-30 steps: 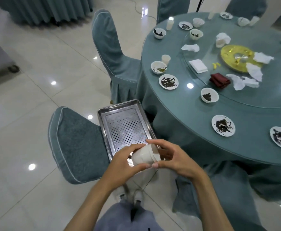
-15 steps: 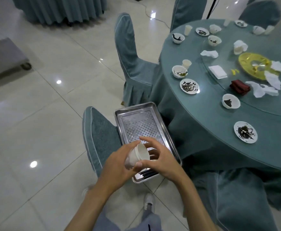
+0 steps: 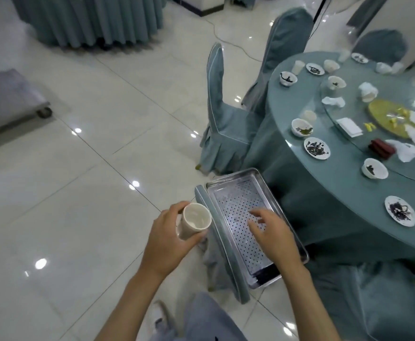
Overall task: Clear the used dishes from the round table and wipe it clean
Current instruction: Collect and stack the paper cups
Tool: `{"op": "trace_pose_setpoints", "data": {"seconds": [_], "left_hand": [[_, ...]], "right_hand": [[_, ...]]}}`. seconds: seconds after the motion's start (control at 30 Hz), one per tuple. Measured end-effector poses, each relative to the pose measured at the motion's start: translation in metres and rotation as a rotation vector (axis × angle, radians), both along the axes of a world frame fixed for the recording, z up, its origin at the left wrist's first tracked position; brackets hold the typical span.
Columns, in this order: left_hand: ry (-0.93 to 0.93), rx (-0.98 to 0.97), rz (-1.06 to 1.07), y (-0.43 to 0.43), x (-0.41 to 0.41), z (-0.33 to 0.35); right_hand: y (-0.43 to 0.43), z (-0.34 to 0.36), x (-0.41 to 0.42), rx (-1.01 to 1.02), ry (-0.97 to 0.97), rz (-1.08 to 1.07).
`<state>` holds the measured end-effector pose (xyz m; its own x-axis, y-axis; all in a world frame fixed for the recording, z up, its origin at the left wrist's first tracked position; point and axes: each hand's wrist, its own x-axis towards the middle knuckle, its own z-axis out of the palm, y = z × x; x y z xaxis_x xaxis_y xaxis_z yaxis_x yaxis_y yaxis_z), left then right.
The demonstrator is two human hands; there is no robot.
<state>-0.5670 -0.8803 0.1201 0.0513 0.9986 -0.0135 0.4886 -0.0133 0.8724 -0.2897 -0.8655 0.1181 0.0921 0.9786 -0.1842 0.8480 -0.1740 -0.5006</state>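
Observation:
My left hand (image 3: 168, 238) grips a white cup (image 3: 193, 224), tilted with its mouth toward me, just left of the metal tray. My right hand (image 3: 273, 236) hovers over the perforated metal tray (image 3: 238, 193) with fingers spread and relaxed, holding nothing. The tray lies on a chair seat beside the round table (image 3: 344, 193). On the table stand used bowls (image 3: 374, 168), plates with dark leftovers (image 3: 316, 148), cups (image 3: 297, 66), crumpled napkins (image 3: 410, 151), a dark red cloth (image 3: 382, 148) and a yellow centre dish (image 3: 386, 116).
Teal-covered chairs (image 3: 222, 114) stand around the table, one under the tray. Another draped table (image 3: 90, 18) is at the far left. A grey wheeled cart (image 3: 7, 94) sits at the left edge. A cable runs across the glossy tiled floor (image 3: 78, 193).
My hands have parted: the left carried the cup to the left of the tray, the right let go and now hovers over the tray. The view swung left.

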Motion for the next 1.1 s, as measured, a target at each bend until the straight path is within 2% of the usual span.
{"op": "trace_pose_setpoints", "data": {"seconds": [0.23, 0.53, 0.87, 1.1], "left_hand": [[0.011, -0.023, -0.026, 0.082, -0.043, -0.01], [0.096, -0.092, -0.121, 0.249, -0.071, -0.02], [0.118, -0.107, -0.339, 0.426, -0.025, -0.008], [0.099, -0.118, -0.574, 0.535, 0.021, -0.021]], "right_hand": [[0.051, -0.023, -0.025, -0.015, -0.071, -0.094], [0.197, -0.062, -0.043, -0.057, -0.002, -0.212], [0.321, -0.039, -0.032, -0.025, 0.072, -0.389], [0.382, -0.058, -0.01, -0.037, 0.039, -0.559]]}}
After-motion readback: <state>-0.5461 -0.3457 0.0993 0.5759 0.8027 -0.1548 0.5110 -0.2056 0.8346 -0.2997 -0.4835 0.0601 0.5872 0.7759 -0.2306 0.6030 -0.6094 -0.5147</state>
